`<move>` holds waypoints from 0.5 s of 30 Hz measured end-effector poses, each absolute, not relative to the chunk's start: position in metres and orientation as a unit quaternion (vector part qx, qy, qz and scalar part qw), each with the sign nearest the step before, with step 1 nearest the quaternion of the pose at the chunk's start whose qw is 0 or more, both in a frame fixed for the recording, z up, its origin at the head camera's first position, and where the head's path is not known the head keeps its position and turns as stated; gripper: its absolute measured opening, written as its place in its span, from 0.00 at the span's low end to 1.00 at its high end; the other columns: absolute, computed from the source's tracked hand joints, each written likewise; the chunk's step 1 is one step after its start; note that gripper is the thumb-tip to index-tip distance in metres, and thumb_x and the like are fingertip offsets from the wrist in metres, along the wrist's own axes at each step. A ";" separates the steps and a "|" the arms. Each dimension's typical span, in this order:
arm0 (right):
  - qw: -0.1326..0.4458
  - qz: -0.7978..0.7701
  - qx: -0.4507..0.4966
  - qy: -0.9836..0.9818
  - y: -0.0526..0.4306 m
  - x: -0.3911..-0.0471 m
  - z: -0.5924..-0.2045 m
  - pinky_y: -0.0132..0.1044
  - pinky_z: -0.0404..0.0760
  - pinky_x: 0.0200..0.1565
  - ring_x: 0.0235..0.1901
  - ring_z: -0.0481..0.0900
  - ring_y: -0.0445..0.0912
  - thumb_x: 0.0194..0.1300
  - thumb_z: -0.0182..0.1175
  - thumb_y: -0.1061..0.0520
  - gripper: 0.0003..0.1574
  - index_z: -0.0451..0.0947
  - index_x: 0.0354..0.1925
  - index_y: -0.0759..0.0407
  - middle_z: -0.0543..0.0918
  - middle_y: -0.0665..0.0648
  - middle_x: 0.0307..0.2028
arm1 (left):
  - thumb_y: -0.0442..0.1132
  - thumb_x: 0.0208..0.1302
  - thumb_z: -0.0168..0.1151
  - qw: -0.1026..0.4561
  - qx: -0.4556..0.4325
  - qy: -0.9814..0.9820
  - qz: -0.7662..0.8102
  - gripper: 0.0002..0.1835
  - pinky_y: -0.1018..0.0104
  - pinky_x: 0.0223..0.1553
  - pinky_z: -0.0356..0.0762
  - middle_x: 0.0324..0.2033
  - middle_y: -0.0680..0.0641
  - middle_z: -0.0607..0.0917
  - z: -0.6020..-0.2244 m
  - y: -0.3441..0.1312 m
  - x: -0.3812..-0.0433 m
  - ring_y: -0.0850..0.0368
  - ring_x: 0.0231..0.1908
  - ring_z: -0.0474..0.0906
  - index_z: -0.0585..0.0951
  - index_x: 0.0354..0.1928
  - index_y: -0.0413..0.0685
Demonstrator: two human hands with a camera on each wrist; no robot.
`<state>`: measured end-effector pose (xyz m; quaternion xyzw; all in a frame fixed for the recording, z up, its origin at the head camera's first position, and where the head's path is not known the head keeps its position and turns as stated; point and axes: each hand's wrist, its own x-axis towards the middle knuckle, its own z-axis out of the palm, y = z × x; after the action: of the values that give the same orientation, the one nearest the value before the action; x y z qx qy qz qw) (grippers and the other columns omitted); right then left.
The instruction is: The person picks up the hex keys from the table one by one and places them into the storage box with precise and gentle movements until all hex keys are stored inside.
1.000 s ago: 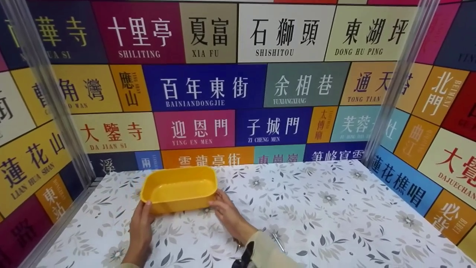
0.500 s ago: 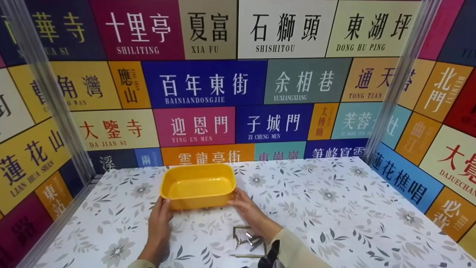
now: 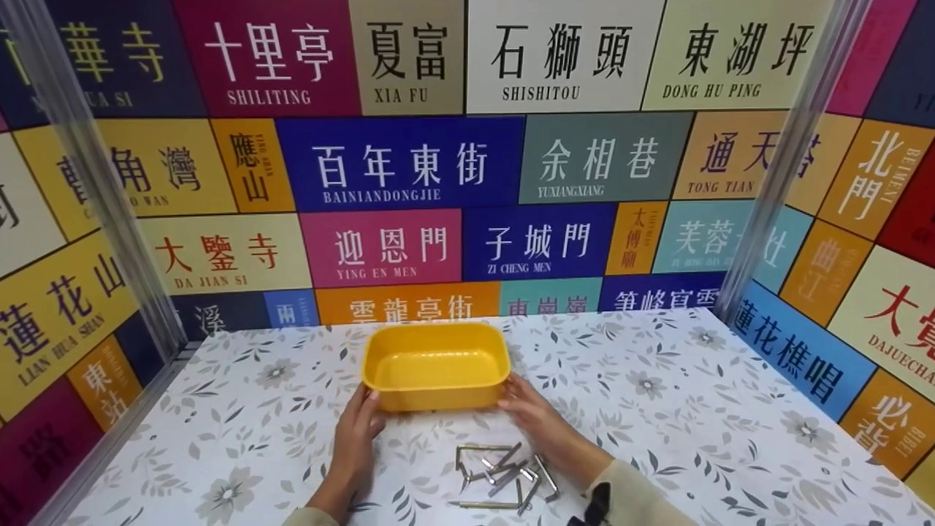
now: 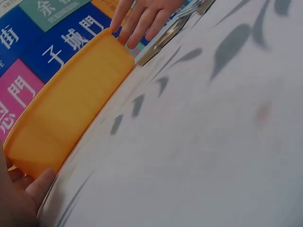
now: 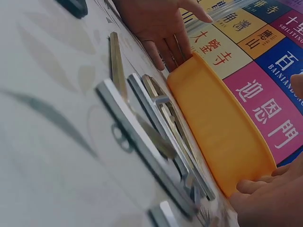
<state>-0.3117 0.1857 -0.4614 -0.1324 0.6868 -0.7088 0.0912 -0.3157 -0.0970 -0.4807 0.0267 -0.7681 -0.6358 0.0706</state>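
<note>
Both hands are pressing the yellow tub [image 3: 436, 365] from its ends at the centre of the frame, left hand [image 3: 358, 431] and right hand [image 3: 537, 413] with fingers fairly straight. Such light side contact risks it slipping or tipping toward the metal brackets [image 3: 500, 475] lying on the table [image 3: 694, 409] just below.

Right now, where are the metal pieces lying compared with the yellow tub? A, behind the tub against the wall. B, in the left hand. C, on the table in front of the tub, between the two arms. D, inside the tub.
C: the metal pieces lie on the floral table on the near side of the yellow tub, which shows an empty inside.
</note>
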 end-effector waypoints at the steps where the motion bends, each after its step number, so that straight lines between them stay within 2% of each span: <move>1: 0.091 -0.702 -0.130 0.694 0.191 -0.311 -0.461 0.56 0.40 0.72 0.74 0.44 0.61 0.65 0.53 0.54 0.49 0.40 0.75 0.59 0.46 0.66 0.74 | 0.59 0.71 0.42 0.064 0.019 -0.765 -0.640 0.38 0.48 0.61 0.71 0.74 0.42 0.54 -0.480 -0.095 -0.315 0.43 0.70 0.58 0.51 0.75 0.46; 8: 0.098 -0.681 -0.110 0.718 0.217 -0.302 -0.461 0.59 0.37 0.71 0.74 0.46 0.59 0.64 0.54 0.51 0.51 0.39 0.76 0.55 0.46 0.62 0.75 | 0.55 0.72 0.43 0.059 -0.025 -0.738 -0.672 0.36 0.49 0.59 0.73 0.73 0.40 0.55 -0.481 -0.078 -0.309 0.42 0.69 0.59 0.53 0.74 0.42; 15: 0.066 -0.692 -0.123 0.708 0.238 -0.294 -0.466 0.57 0.38 0.71 0.74 0.42 0.63 0.65 0.50 0.58 0.48 0.37 0.75 0.63 0.42 0.68 0.74 | 0.52 0.71 0.46 0.058 -0.049 -0.732 -0.677 0.35 0.48 0.56 0.75 0.71 0.38 0.61 -0.482 -0.056 -0.301 0.42 0.68 0.62 0.55 0.73 0.41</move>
<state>-0.2943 0.2375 -0.4660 -0.1226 0.7081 -0.6923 0.0656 -0.3008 -0.0559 -0.4825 -0.0493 -0.7316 -0.6775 0.0583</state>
